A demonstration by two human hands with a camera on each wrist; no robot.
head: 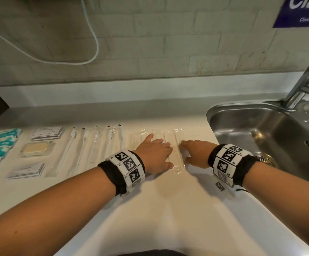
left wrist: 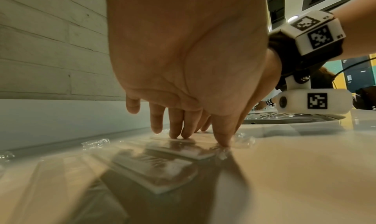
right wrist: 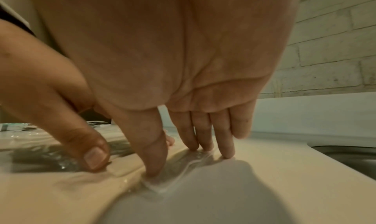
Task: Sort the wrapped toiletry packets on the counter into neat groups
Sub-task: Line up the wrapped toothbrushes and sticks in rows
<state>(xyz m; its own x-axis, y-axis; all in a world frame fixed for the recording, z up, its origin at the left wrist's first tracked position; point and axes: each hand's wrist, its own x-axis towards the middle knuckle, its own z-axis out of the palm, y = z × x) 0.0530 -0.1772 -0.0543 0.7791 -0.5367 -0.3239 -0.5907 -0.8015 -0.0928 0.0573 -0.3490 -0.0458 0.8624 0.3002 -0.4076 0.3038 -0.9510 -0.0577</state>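
Observation:
Several long white items in clear wrap lie side by side on the white counter, just left of the sink. My left hand lies flat on them, and its straight fingertips and thumb press the wrap. On the other side my right hand has straight fingers and thumb touching the right edge of the rightmost wrap. Neither hand grips anything. The packets under the left palm are hidden in the head view.
Left of the hands lie a row of wrapped toothbrushes, a soap bar, two stacks of flat white packets and teal packets. A steel sink with faucet is at right. A white cable hangs on the brick wall.

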